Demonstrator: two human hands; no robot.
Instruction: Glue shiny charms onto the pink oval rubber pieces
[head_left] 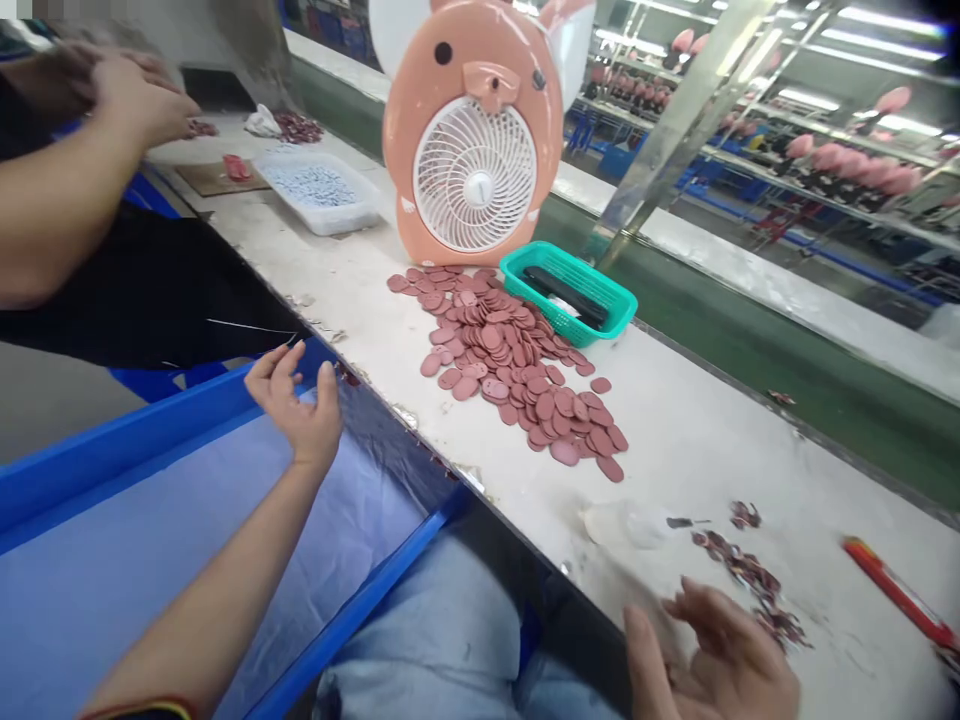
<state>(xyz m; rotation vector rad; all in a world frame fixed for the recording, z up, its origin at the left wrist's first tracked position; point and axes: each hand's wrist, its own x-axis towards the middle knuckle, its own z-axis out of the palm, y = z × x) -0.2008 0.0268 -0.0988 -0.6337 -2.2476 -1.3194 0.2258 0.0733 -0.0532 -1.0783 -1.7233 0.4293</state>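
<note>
My left hand (300, 410) is held over a blue bin (180, 490) with a pale sheet lining, thumb and fingers spread. A thin pale strand (251, 325) ends near its fingertips; whether it touches them I cannot tell. My right hand (712, 655) is at the table's near edge, thumb and fingers apart, with nothing visible between them. Beyond it a blurred, translucent bottle (630, 524) with a thin dark tip lies on its side. Small curled dark-red scraps (750, 575) lie beside it. A heap of flat, oval reddish-brown pieces (517, 355) covers the middle of the white table (360, 330).
An orange animal-shaped fan (480, 130) stands behind the heap, beside a green basket (566, 290) holding black items. A red cutter-like tool (896, 590) lies far right. Another person's hands (135, 100) work at upper left, near a tray of white-and-blue bits (319, 190).
</note>
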